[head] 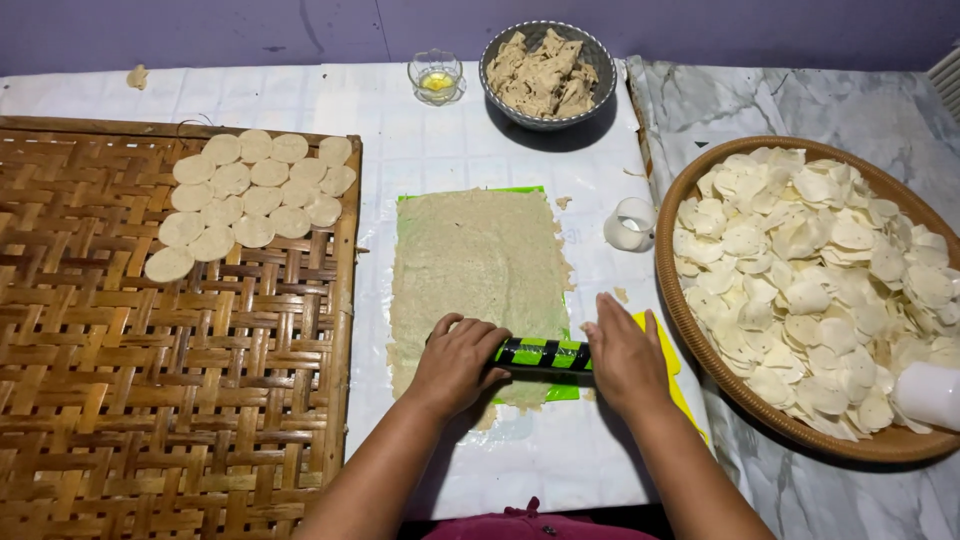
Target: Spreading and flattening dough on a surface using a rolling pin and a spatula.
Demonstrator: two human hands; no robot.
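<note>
A thin sheet of beige dough (478, 262) lies flattened on a green mat (470, 192) in the middle of the white table covering. Across its near end rests a green roller with black stripes (542, 353). My left hand (455, 362) presses on the roller's left end and my right hand (625, 358) presses on its right end. A yellow flat piece (668, 352) shows beneath my right hand.
A woven bamboo tray (180, 340) at left carries several round dough discs (250, 195). A round basket (690, 330) at right is heaped with pale discs. At the back stand a bowl of dough lumps (547, 72) and a small glass of oil (436, 77). A white cup (631, 224) lies beside the dough.
</note>
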